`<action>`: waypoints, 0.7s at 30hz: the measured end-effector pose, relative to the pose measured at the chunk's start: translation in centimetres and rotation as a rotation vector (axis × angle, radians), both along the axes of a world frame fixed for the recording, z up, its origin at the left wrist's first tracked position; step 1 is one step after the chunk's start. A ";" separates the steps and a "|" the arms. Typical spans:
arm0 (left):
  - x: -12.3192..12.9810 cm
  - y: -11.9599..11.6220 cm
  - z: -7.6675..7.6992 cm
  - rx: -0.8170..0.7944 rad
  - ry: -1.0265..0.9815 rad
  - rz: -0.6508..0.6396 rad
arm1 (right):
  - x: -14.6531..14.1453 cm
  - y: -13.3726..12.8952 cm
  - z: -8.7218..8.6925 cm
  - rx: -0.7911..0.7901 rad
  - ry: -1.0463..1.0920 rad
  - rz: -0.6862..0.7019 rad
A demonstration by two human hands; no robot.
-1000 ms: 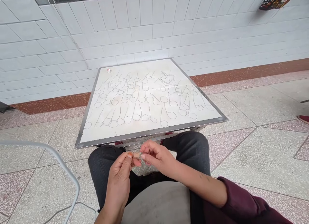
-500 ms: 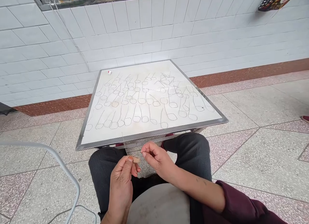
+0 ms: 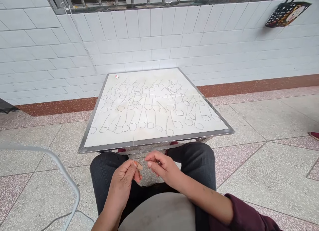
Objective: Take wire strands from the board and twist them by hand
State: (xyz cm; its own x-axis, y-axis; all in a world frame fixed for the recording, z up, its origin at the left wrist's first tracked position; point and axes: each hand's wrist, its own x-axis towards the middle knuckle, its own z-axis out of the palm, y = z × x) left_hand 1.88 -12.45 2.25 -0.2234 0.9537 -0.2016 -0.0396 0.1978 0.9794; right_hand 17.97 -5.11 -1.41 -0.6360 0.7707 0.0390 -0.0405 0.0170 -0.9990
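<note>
My left hand [image 3: 122,178] is closed, pinching a small flat tan piece [image 3: 140,166] and a thin wire [image 3: 133,149] between thumb and fingers. The wire's free end sticks up past the table's front edge. Just to the right, my right hand [image 3: 163,168] is closed in a pinch; a faint strand of the wire shows below its thumb tip. Both hands are above my lap, a small gap between them. On the white table [image 3: 149,138] ahead lie many thin wires bent into a round loop with a straight tail, one of them a wire loop [image 3: 169,132] near the front.
The table has a grey metal rim [image 3: 159,142] close to my knees. A small red and white item [image 3: 117,77] sits at its far left corner. At left is a grey curved tube [image 3: 65,171]. Behind stands a tiled wall [image 3: 149,45] with a hanging patterned bag [image 3: 286,15].
The view has tilted up slightly. The wire's free end in my left hand now stands more upright. My right hand has lowered its pinch a little, still beside the left.
</note>
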 end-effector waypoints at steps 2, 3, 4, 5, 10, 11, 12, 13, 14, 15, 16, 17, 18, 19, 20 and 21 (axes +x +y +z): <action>-0.2 0.1 0.3 -0.012 0.020 -0.034 | 0.2 0.3 0.0 0.028 -0.025 -0.003; -0.3 0.1 0.5 -0.021 0.026 -0.054 | 0.3 0.4 0.0 0.046 -0.033 -0.005; -0.4 0.1 0.7 -0.030 0.032 -0.073 | 0.4 0.5 0.0 0.067 -0.038 -0.003; -0.5 0.1 0.8 -0.042 0.041 -0.093 | 0.4 0.6 0.1 0.092 -0.042 -0.001; -0.9 0.3 0.8 -0.064 0.120 -0.164 | 0.4 0.7 0.0 0.160 -0.067 -0.011; -1.0 0.5 0.7 -0.060 0.121 -0.173 | 0.4 0.7 -0.1 0.161 -0.080 -0.025; -1.0 0.6 0.7 -0.057 0.112 -0.182 | 0.3 0.8 -0.2 0.163 -0.092 -0.042; -1.0 0.7 0.7 -0.056 0.097 -0.190 | 0.3 0.8 -0.3 0.168 -0.101 -0.062; -1.0 0.9 0.7 -0.058 0.081 -0.192 | 0.2 0.8 -0.4 0.178 -0.104 -0.082; -1.0 1.0 0.8 -0.060 0.067 -0.192 | 0.2 0.8 -0.4 0.185 -0.102 -0.103; -1.0 1.1 0.9 -0.060 0.059 -0.188 | 0.1 0.8 -0.5 0.187 -0.096 -0.121; -1.0 1.2 1.0 -0.056 0.058 -0.182 | 0.0 0.8 -0.5 0.180 -0.087 -0.137; -1.0 1.3 1.0 -0.048 0.061 -0.176 | 0.0 0.8 -0.5 0.168 -0.074 -0.154; -1.0 1.3 1.1 -0.037 0.066 -0.171 | 0.0 0.9 -0.5 0.152 -0.056 -0.172; -1.0 1.4 1.1 -0.024 0.072 -0.169 | -0.1 0.9 -0.5 0.139 -0.037 -0.187; -1.1 1.4 1.0 -0.012 0.080 -0.165 | -0.1 0.9 -0.5 0.131 -0.016 -0.201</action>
